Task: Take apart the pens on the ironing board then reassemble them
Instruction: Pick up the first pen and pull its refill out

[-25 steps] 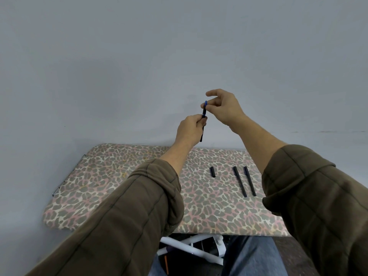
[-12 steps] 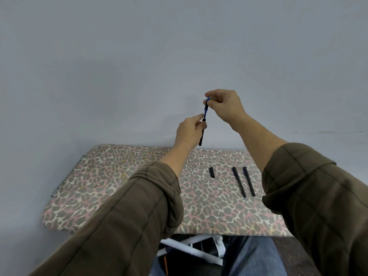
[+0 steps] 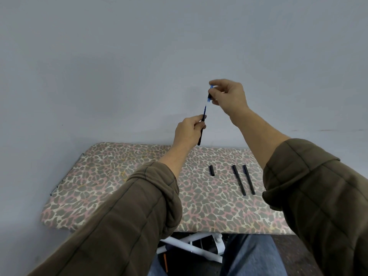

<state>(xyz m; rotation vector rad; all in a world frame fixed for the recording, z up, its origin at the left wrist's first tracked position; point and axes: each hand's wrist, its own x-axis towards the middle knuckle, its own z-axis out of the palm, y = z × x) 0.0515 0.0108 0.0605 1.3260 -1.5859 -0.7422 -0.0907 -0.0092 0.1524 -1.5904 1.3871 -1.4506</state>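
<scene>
Raised above the board, my left hand (image 3: 189,130) grips a black pen barrel (image 3: 201,134) that hangs nearly upright. My right hand (image 3: 229,96) pinches the top end of a thin blue refill (image 3: 207,105), which is drawn partly out of the barrel's upper end. On the leopard-print ironing board (image 3: 119,176) lie a short black pen cap (image 3: 211,170) and, to its right, two long black pens (image 3: 239,180) (image 3: 249,180) side by side.
A plain grey wall stands right behind the board. White board legs (image 3: 191,248) and my knees in jeans (image 3: 253,255) show below the near edge. A metal rack (image 3: 65,176) lines the board's left end.
My right hand has risen up and to the right, drawing the blue refill further out of the barrel. My left hand stays in place with the barrel.
</scene>
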